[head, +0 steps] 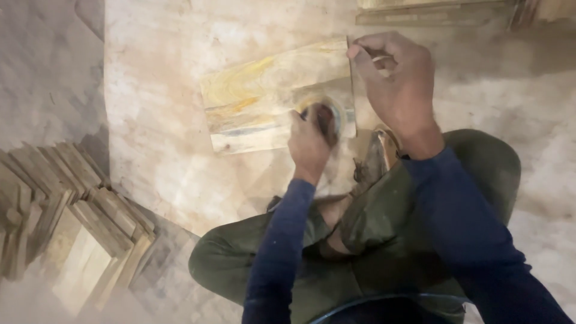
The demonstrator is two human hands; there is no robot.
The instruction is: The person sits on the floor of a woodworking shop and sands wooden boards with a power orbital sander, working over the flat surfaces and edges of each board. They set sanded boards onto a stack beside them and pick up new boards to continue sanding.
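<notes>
A rectangular wooden board (264, 90) with yellow and grey grain lies flat on a pale sheet on the floor. My left hand (307, 141) grips a small round sanding tool (327, 117) that presses on the board's near right corner; the tool is blurred. My right hand (396, 78) rests on the board's far right corner, fingers curled around something thin and pale that I cannot make out. I sit cross-legged in green trousers and blue sleeves.
A heap of wooden boards and slats (66, 204) lies at the left. More boards (432, 12) lie along the top edge. My foot (375, 159) rests just right of the board. Pale sawdust covers the floor at the right.
</notes>
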